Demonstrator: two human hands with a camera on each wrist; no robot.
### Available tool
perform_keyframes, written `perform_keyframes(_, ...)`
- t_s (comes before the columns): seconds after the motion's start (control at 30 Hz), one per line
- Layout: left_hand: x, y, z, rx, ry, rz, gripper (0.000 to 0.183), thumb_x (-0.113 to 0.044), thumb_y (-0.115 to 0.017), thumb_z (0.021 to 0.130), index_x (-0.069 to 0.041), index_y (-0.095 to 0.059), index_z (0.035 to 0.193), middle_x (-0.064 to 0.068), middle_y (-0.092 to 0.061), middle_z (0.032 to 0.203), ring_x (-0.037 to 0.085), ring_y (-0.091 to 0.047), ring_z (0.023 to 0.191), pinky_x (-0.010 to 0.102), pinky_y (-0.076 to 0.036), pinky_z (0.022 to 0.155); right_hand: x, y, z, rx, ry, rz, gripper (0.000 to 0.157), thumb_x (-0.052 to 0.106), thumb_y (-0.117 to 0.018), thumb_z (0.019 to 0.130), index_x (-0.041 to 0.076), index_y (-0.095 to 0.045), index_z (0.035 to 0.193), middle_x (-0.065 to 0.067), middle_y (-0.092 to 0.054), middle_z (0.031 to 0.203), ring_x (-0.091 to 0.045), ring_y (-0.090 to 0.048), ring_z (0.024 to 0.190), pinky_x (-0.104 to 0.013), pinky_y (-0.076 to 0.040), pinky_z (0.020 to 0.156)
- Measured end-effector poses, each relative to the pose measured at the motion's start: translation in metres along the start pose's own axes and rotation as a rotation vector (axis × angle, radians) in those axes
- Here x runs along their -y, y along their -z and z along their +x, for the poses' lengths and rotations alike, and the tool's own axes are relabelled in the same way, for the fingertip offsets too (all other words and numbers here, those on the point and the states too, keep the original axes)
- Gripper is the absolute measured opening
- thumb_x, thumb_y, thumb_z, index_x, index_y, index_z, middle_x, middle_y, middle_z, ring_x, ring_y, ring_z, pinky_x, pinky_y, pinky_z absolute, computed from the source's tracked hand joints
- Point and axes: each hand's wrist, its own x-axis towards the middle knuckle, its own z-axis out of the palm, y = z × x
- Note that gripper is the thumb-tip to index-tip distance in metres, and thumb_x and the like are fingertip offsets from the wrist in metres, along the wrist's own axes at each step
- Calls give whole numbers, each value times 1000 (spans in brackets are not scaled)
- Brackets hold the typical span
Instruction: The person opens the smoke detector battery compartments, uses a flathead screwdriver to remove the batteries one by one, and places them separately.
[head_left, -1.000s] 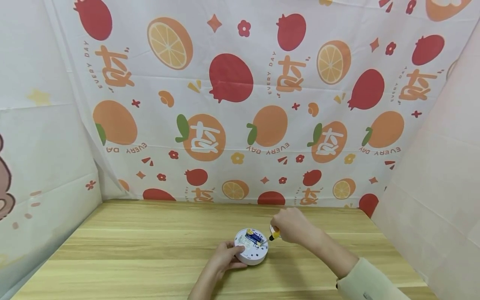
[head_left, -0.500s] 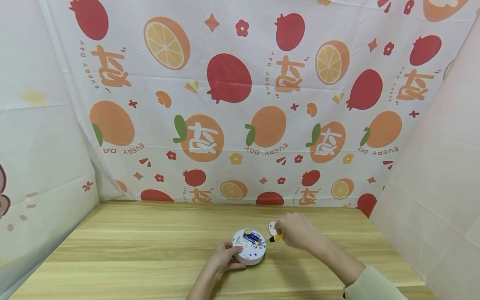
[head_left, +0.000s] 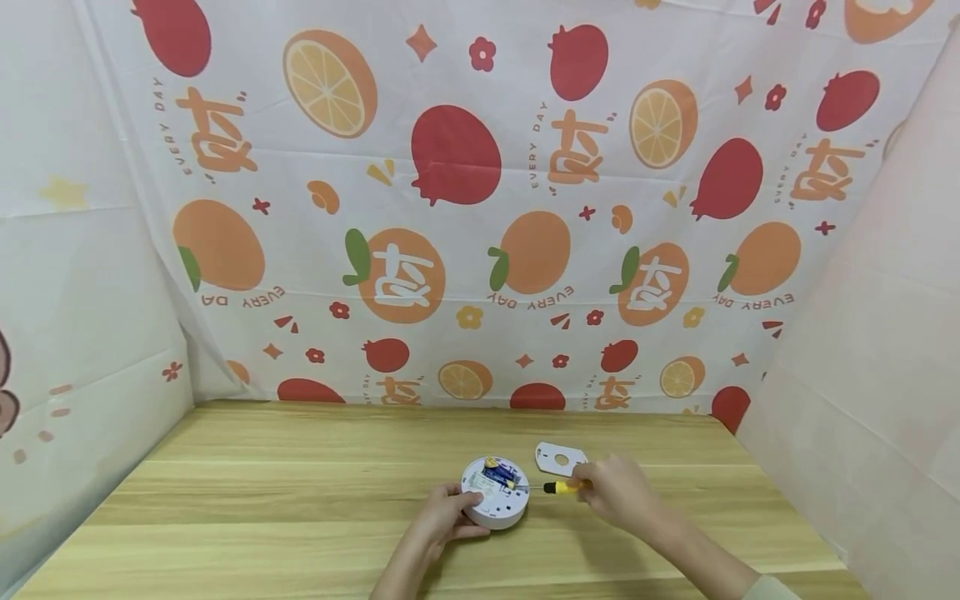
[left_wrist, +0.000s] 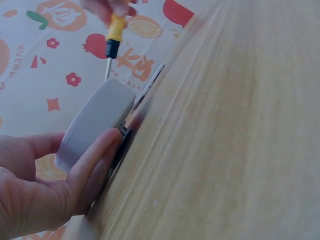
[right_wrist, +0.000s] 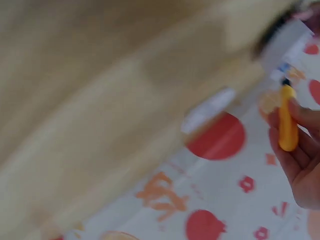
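My left hand (head_left: 438, 518) grips a round white device (head_left: 507, 505), much like a smoke alarm, thumb on its face and fingers below. Its recess holds a blue and yellow part (head_left: 497, 476), too small to identify. In the left wrist view the device (left_wrist: 97, 120) stands tilted above the wood, with my left hand (left_wrist: 40, 195) around its lower end. My right hand (head_left: 621, 493) holds a yellow and black screwdriver (head_left: 561, 487) nearly level, its thin shaft reaching the recess. Seen from the right wrist, fingers and thumb pinch the yellow screwdriver handle (right_wrist: 288, 120).
A white plate (head_left: 550, 455) with a round central hole lies on the wooden table (head_left: 300, 500), just behind the screwdriver and partly covered by my right hand. Fruit-printed cloth (head_left: 465, 267) hangs along the table's back edge, with pale cloths at both sides.
My right hand has shifted right and lower, bringing the screwdriver from a slant to nearly level. More of the white plate shows. My left hand and the device keep nearly the same place.
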Motion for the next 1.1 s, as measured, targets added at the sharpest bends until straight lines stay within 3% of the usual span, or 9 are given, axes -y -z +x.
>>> perform_keyframes(0.13,0,0,-1,-2,4,5,40,1,-50,89,27,-31,114,23,-54,86,22,-60,67,37,-57,68,-3,-16,-17,-61,-89,122,16,-2,-79,63,7,-71,74,-2,-68,72,-7,-61,60,-12,-49,52)
perform_keyframes(0.33,0,-1,-1,-14,14,8,38,1,-50,89,26,-32,113,23,-53,88,23,-59,68,37,-57,69,-7,-33,-31,-141,-154,239,18,-4,-78,63,7,-71,76,-3,-68,73,-5,-61,61,-11,-50,53)
perform_keyframes(0.8,-3,-2,-3,-26,22,1,37,2,-50,90,25,-33,113,24,-51,89,24,-61,70,36,-56,70,-14,-39,-34,-51,-392,555,10,1,-75,70,4,-71,79,-9,-68,81,-7,-61,64,-18,-53,55)
perform_keyframes(1.1,-2,-1,-2,-32,20,3,38,1,-50,90,26,-33,113,25,-52,90,23,-60,70,36,-56,70,-12,-44,-36,-75,-437,544,10,1,-75,71,6,-72,79,-9,-67,85,-8,-61,64,-19,-53,54)
